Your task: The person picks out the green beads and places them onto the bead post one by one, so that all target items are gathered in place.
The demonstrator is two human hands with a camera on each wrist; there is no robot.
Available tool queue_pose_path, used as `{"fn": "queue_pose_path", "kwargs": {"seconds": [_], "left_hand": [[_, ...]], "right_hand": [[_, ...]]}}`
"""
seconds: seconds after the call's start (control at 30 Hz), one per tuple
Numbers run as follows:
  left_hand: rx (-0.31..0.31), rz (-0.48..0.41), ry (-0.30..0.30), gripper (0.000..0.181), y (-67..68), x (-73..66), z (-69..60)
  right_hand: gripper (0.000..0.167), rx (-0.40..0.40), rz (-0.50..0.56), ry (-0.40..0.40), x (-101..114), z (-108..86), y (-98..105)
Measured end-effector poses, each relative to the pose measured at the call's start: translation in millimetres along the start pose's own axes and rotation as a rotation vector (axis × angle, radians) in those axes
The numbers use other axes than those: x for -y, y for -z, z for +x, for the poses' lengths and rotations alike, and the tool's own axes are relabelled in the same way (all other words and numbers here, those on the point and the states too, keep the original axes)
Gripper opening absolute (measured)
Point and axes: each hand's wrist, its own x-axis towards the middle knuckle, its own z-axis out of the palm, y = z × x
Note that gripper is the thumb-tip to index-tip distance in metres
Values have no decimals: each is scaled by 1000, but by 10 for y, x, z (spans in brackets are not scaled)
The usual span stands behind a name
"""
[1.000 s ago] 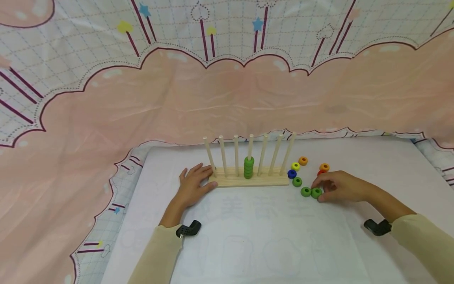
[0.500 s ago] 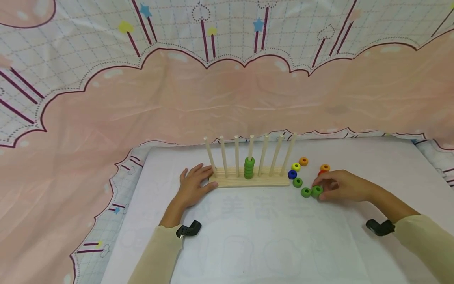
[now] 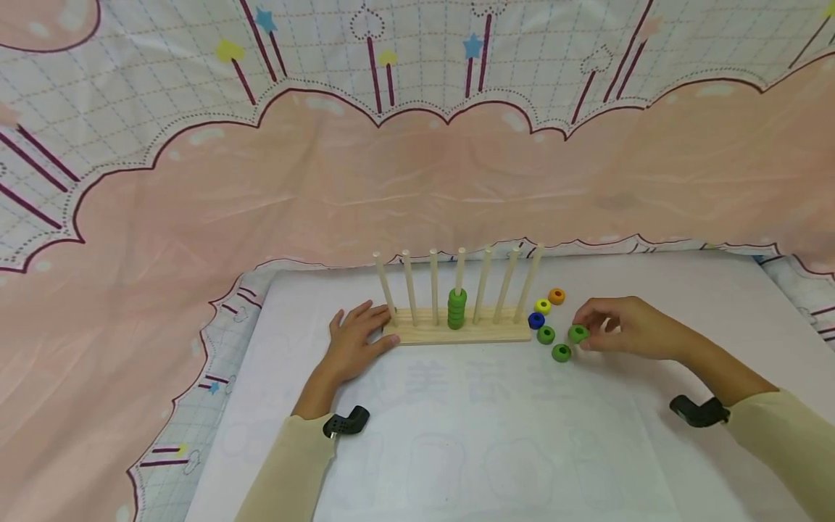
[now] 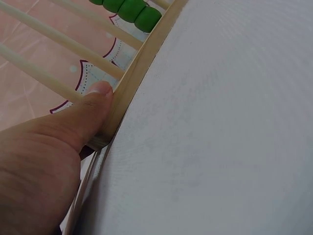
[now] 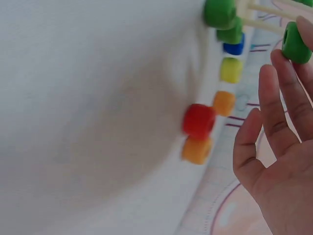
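At the left end of a wooden peg rack (image 3: 483, 333), my left hand (image 3: 352, 342) holds the base, its thumb on the front edge in the left wrist view; its other fingers are hidden there. Several green beads are stacked on the rack's middle peg (image 3: 459, 270). To the right, my right hand (image 3: 629, 328) pinches a green bead (image 3: 577, 333) between thumb and fingertips, raised off the table in the right wrist view. Below and left of it lie two loose green beads, one nearer (image 3: 561, 353) and one by the rack's end.
A blue bead (image 3: 536, 320), a yellow bead (image 3: 543, 306) and an orange bead (image 3: 557, 296) lie beside the rack's right end. In the right wrist view a red bead (image 5: 199, 121) touches another orange bead (image 5: 197, 150). A patterned cloth (image 3: 417, 181) hangs behind the white table (image 3: 483, 435).
My right hand has lifted the green bead off the table and moved it slightly away from me, apart from the green bead beside it. My left hand and the rack stay put.
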Motion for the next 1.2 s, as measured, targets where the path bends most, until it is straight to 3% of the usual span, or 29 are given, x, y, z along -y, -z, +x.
{"fn": "queue_pose_path", "kwargs": {"seconds": [0.6, 0.77, 0.97, 1.2], "left_hand": [[10, 9, -1, 59, 11, 11, 1], [15, 12, 1, 59, 5, 10, 2], [14, 10, -1, 58, 9, 2, 5], [12, 12, -1, 58, 14, -6, 0]], "right_hand": [[26, -171, -61, 56, 437, 253, 234], [28, -256, -73, 9, 584, 296, 290], [26, -388, -6, -37, 772, 367, 408], [24, -467, 58, 43, 979, 535, 533]]}}
